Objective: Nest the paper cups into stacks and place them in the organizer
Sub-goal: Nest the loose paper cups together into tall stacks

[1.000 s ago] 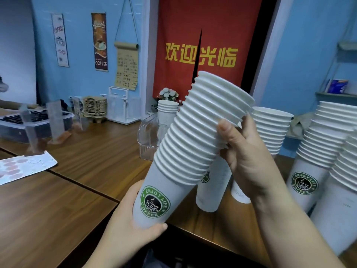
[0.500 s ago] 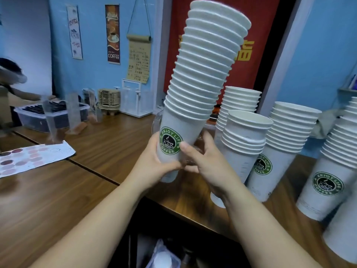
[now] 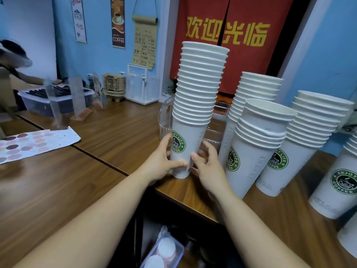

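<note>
A tall stack of nested white paper cups with a green coffee logo stands upright on the wooden counter. My left hand wraps its bottom cup from the left. My right hand grips the same cup from the right. Directly behind the stack sits a clear plastic organizer, mostly hidden by the cups. To the right stand more stacks: a short one close by, a taller one behind it and another farther right.
More cup stacks crowd the right edge. A patterned paper sheet lies at left. A plastic bin and acrylic stands sit at the back left, where another person reaches in. A gap below the counter holds a lidded container.
The stack went from tilted in the air to upright and lower, its base now on the counter. My right hand dropped from the rims to the bottom cup.
</note>
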### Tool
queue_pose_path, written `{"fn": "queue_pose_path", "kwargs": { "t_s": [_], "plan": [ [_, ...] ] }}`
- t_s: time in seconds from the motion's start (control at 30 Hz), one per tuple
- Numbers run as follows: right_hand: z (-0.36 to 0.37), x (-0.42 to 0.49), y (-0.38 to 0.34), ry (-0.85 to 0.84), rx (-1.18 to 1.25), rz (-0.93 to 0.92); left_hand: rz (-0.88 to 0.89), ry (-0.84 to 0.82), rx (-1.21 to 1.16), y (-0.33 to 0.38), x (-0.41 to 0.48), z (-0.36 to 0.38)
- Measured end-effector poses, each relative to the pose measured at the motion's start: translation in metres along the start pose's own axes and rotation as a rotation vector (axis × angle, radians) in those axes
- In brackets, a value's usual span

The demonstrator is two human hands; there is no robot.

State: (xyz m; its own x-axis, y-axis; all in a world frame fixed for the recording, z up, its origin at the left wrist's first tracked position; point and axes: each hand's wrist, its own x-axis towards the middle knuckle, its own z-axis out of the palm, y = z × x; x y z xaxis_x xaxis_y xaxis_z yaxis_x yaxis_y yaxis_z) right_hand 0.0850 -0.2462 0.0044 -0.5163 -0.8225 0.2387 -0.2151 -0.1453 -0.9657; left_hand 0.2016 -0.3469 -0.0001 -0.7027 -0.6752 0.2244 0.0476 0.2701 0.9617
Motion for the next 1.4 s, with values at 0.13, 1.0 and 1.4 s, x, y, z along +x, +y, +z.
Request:
{"fn": "queue_pose_path", "kwargs": {
  "t_s": [0.13, 1.0, 1.4],
  "plan": [
    [0.003, -0.005, 0.018, 0.019, -0.042, 0.072, 0.003, -0.026, -0.025, -0.004, 0.003, 0.000],
    [0.191, -0.094, -0.037, -0.809, 0.020, -0.147, 0.055, 1.220, 0.779, 0.063, -0.309, -0.068],
    [0.280, -0.119, -0.068, -0.919, 0.131, -0.184, -0.357, 1.063, 0.441, 0.062, -0.313, -0.129]
  ]
}}
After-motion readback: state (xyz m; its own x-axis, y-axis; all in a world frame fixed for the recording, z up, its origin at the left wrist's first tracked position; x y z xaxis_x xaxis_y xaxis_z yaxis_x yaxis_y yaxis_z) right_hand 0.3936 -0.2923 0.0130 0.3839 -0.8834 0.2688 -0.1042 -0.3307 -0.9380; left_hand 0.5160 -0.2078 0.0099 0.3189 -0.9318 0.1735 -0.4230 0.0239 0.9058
